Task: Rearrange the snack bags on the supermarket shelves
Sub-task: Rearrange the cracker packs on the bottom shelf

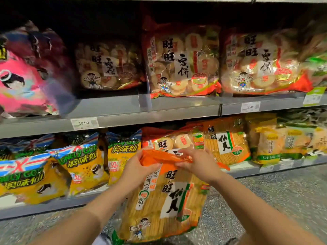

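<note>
Head view: two shelf tiers were seen, with one bag held out in front of the lower tier.
Far left, lower shelf: yellow snack bags (53, 170) were stacked leaning, slightly disordered.
Left, upper shelf: a pink bag (19, 85) was seen tilted at the shelf edge; a rice-cracker bag (109, 66) sat pushed well back beside it.
Left hand (136, 167): closed on the orange top seal of the held bag, thumb on top, fingers curled under.
Held bag (162, 206): a yellow rice-cracker bag was hung below both hands, clear of the shelf, long axis near vertical, front label facing the camera.
Right hand (198, 165): pinched shut on the same top seal, just beside the left hand.
Key relation: the bag was suspended directly under the hands; the lower shelf (247, 169) lay ahead and slightly up. A matching yellow bag (228, 145) stood to the right of the hands, nearer the right hand.
Next move (judged): the bag would likely be lifted forward and right, kept upright, and set beside its match.
Risk (judged): the red-sealed cracker bag (168, 140) just behind the hands could be knocked.
Right, upper shelf: two front-facing cracker bags (182, 62) were already squared up.
</note>
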Tool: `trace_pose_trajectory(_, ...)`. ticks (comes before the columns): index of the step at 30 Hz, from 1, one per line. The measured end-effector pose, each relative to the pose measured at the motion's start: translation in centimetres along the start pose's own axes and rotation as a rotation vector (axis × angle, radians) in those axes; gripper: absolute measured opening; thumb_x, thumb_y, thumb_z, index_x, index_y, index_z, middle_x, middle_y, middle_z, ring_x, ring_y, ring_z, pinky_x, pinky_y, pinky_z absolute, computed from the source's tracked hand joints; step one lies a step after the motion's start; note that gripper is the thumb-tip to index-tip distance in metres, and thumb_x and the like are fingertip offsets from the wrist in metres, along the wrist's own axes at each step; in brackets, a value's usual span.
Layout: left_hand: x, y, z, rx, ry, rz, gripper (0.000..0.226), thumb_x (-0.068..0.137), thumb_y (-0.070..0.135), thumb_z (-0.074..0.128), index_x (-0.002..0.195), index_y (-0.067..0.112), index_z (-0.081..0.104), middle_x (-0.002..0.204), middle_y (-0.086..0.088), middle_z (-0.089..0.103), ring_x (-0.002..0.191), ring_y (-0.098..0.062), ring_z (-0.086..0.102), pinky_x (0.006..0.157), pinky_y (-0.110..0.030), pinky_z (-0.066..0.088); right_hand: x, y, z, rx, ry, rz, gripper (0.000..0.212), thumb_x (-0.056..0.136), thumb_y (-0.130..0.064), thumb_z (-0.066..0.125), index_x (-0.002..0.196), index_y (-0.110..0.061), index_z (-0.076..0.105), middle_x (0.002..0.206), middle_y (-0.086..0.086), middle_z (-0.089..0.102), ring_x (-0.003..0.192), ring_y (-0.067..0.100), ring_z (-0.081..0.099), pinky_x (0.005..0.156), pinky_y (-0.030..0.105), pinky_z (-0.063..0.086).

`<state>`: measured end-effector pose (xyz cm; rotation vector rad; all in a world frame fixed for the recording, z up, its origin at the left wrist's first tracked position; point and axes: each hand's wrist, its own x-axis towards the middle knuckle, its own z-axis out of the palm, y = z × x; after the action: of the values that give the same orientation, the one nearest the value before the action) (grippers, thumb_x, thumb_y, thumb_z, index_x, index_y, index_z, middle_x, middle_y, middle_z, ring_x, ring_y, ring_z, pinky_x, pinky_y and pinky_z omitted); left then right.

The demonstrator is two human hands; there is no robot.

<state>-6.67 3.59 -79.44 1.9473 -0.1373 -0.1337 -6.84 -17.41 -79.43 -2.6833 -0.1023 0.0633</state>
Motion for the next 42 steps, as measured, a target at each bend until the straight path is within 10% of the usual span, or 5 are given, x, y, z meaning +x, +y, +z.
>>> trace_pose_trajectory(8, 3.6, -2.9, 0.8, 0.172, -0.352, -0.156, 0.082, 0.066, 0.046, 0.077, 0.135, 0.028, 0.036, 0.109, 0.01, 0.062, 0.1, -0.009, 0.061, 0.085, -0.025, 0.051, 2.7, 2.7, 0.5, 0.105, -0.247, 0.035, 0.03, 0.098, -0.032, 0.05, 0.069, -0.025, 0.053, 0.076, -0.003, 0.054, 0.073, 0.012, 0.051, 0.061, 0.021, 0.034)
trace_pose_trajectory(18, 6.7, -5.2, -0.6, 0.168, -0.396, -0.37, 0.012, 0.077, 0.005, 0.073, 0.085, 0.014, 0.068, 0.076, 0.003, 0.069, 0.075, -0.01, 0.061, 0.062, -0.016, 0.045, 5.6, 0.6, 1.1, -0.136, -0.366, -0.074, 0.038, 0.101, -0.034, 0.042, 0.111, -0.004, 0.062, 0.112, 0.015, 0.064, 0.105, 0.027, 0.057, 0.075, 0.028, 0.037)
trace_pose_trajectory(24, 7.7, -2.5, -3.0, -0.125, -0.397, -0.346, 0.081, 0.041, 0.036, 0.092, 0.114, 0.032, 0.056, 0.109, 0.001, 0.069, 0.1, -0.013, 0.065, 0.085, -0.025, 0.052, 7.1, -0.4, 0.3, -0.093, -0.377, -0.07, 0.026, 0.101, -0.032, 0.042, 0.101, -0.012, 0.059, 0.094, 0.007, 0.052, 0.089, 0.021, 0.048, 0.073, 0.027, 0.033)
trace_pose_trajectory(31, 5.7, 0.7, 0.9, 1.261, -0.162, 0.226, 0.069, 0.081, 0.052, 0.06, 0.141, 0.029, 0.034, 0.143, 0.003, 0.044, 0.141, -0.018, 0.023, 0.116, -0.043, 0.006, 7.3, -2.2, 1.6, -0.214, -0.453, -0.188, 0.029, 0.1, -0.024, 0.045, 0.101, 0.0, 0.062, 0.073, 0.005, 0.046, 0.08, 0.02, 0.044, 0.058, 0.03, 0.03)
trace_pose_trajectory(42, 7.5, -0.8, 1.6, 1.18, -0.178, 0.097, 0.02, 0.093, 0.017, 0.046, 0.1, 0.029, 0.061, 0.072, 0.004, 0.049, 0.096, -0.025, 0.058, 0.062, -0.029, 0.035, 8.9, -3.5, 2.9, -0.078, -0.395, -0.18, 0.025, 0.094, -0.028, 0.055, 0.088, -0.007, 0.067, 0.074, 0.006, 0.053, 0.075, 0.018, 0.046, 0.064, 0.029, 0.035)
